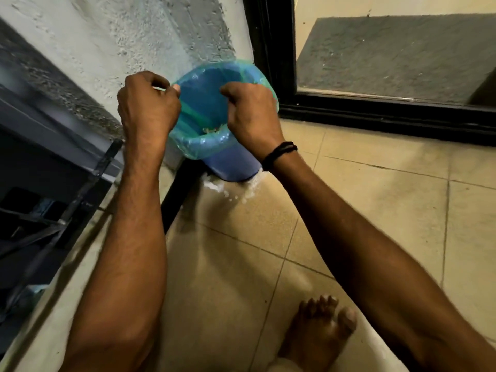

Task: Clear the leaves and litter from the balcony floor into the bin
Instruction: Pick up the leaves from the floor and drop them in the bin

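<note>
A blue bin [236, 165] lined with a translucent green-blue bag [198, 146] stands on the tiled floor against the rough wall. My left hand [147, 106] pinches the bag's edge at the bin's left rim. Over the bin's opening near its right rim hangs my right hand [249, 116], fingers curled; what it holds is hidden. Small pale litter [213, 128] lies inside the bag. White crumbly debris [228, 190] is scattered on the floor at the bin's base.
A black-framed glass door [375, 108] closes off the far right. A dark metal railing [88, 183] runs along the left edge. My bare foot [322, 323] stands on the beige tiles [375, 210] at the bottom.
</note>
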Demonstrator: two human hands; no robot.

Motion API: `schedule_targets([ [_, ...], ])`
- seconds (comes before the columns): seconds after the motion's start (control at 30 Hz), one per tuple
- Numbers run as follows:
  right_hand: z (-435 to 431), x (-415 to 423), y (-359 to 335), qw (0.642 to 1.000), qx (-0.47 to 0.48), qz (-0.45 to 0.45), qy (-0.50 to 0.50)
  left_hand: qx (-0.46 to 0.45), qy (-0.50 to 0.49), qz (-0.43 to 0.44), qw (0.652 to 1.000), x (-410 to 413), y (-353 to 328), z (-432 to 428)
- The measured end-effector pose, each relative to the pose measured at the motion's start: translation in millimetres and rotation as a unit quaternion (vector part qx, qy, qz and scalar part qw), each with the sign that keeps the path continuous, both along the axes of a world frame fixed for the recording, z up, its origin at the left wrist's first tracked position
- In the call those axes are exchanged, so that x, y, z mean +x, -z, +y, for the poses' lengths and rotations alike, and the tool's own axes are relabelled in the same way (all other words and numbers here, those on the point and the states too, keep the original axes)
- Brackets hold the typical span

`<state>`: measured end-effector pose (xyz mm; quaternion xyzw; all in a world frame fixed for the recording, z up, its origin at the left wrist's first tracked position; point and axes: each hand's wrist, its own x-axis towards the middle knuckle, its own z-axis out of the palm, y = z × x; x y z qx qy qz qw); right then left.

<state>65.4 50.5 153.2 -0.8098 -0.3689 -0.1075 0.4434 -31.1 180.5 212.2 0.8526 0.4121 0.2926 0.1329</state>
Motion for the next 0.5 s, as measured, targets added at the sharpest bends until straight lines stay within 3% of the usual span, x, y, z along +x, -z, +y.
schedule_targets([
  [0.2, -87.0, 42.1, 32.8, 0.975, 0.028, 0.157, 0.156, -0.012, 0.049, 0.017, 0.999, 42.7, 5.9, -37.9],
  [0.5, -182.9, 53.5, 42.3, 0.954, 0.048, 0.182, 0.235, -0.036, 0.113, 0.072, 0.99, 94.8, 24.4, -89.3],
])
